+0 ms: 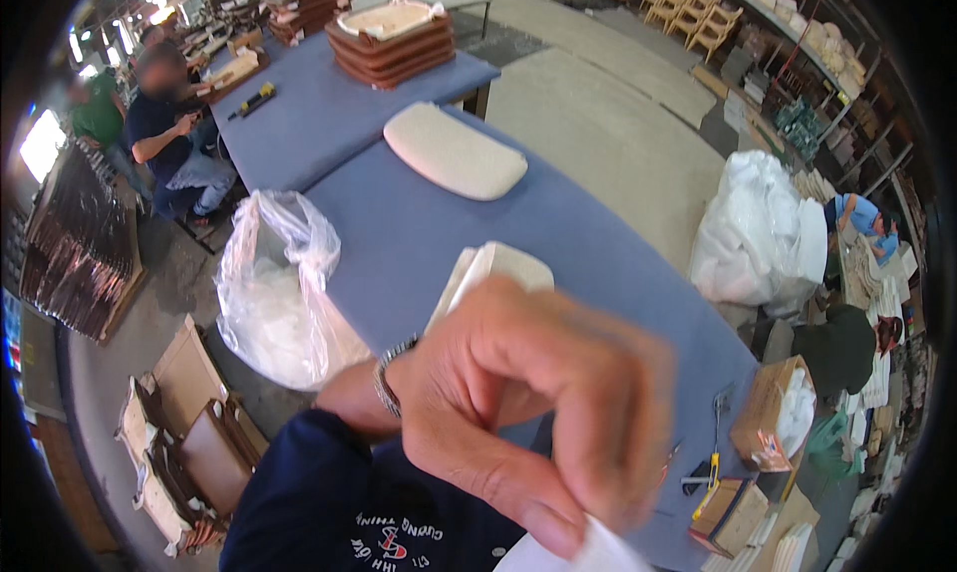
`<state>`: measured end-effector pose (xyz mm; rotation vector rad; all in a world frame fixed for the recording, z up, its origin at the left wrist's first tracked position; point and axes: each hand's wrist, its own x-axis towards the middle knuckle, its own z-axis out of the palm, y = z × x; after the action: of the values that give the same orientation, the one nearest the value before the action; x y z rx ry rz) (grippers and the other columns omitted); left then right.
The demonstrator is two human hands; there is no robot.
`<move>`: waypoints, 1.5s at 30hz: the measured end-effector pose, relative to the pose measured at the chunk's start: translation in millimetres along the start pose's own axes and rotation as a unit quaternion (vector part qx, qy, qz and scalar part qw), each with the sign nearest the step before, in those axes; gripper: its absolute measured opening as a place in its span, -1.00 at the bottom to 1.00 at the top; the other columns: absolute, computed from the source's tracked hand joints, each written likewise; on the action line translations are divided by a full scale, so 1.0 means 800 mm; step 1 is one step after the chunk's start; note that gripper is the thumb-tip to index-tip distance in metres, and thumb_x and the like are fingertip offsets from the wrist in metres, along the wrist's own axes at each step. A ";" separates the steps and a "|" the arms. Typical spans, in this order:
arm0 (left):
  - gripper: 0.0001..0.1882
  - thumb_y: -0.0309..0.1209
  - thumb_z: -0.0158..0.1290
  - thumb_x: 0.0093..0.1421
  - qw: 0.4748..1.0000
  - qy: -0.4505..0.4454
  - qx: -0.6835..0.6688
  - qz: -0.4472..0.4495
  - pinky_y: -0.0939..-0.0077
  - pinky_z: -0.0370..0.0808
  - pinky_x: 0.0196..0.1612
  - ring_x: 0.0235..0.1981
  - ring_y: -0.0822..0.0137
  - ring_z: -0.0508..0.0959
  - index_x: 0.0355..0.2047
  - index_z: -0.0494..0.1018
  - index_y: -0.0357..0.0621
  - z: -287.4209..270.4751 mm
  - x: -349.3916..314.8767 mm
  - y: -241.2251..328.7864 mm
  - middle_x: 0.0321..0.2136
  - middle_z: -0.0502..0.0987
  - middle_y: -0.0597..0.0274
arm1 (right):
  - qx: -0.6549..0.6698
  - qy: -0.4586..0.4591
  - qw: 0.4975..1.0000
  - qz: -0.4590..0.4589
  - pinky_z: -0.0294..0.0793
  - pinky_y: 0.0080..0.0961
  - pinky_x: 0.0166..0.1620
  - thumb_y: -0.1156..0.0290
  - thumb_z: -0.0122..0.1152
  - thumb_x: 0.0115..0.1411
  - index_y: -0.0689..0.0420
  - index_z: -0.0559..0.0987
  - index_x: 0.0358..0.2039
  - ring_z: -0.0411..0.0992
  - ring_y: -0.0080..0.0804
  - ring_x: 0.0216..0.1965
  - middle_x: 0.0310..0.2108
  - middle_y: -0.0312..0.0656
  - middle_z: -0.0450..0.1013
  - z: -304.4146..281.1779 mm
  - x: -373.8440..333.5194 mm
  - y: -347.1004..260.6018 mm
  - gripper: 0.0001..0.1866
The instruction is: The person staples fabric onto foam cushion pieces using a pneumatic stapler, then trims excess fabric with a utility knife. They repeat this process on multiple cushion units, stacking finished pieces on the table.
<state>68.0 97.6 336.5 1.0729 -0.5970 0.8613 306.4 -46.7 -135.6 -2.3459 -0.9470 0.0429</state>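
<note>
Close in front of me, my left hand [498,358] is closed, thumb and bent fingers pinching a thin white sheet-like piece [596,552] at the lower edge. Whether that piece is cloth or paper I cannot tell. A bracelet [387,378] circles the wrist, and the fingers are partly blurred. Just beyond the hand, pale padded pieces [508,263] lie on the blue table [578,233], partly hidden by it. Farther off on the same tabletop rests a cream oval cushion pad [454,153]. My right hand does not show.
A clear plastic bag [274,293] hangs at the table's left edge. Brown framed pads [389,49] are stacked on the far table. Right are a yellow-handled tool [708,472], a cardboard box [768,423] and a large white bag [758,233]. People sit and stand at far left.
</note>
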 end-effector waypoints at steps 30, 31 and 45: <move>-0.88 -0.52 0.33 0.17 0.994 -0.108 -0.019 0.030 0.45 0.52 -0.30 -0.35 0.23 0.66 -0.36 0.64 -0.35 0.027 0.041 -0.008 -0.42 0.65 0.01 | -0.046 -0.014 0.998 0.037 0.37 0.01 0.15 0.30 0.22 0.22 0.13 0.18 0.45 0.37 0.21 0.08 0.06 0.25 0.35 -0.002 0.007 0.021 -0.20; -0.88 -0.53 0.34 0.17 0.993 -0.112 0.002 0.038 0.48 0.53 -0.33 -0.36 0.25 0.66 -0.36 0.63 -0.36 0.042 0.041 0.004 -0.42 0.65 0.00 | -0.065 -0.019 0.998 0.009 0.36 0.02 0.15 0.24 0.18 0.26 0.21 0.18 0.44 0.38 0.23 0.07 0.06 0.32 0.38 -0.005 0.013 0.008 -0.21; -0.78 -0.57 0.36 0.14 0.945 -0.142 0.015 0.293 0.50 0.64 -0.36 -0.40 0.34 0.62 -0.26 0.57 -0.41 0.024 0.053 -0.027 -0.39 0.61 0.00 | 0.007 -0.009 0.999 0.040 0.37 -0.04 0.17 0.44 0.27 0.18 0.09 0.19 0.46 0.35 0.17 0.11 0.06 0.16 0.33 -0.008 0.003 0.013 -0.17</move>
<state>109.0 88.4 365.8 1.0694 -1.1859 1.2396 315.9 -54.3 -135.9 -2.3745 -0.8574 0.1020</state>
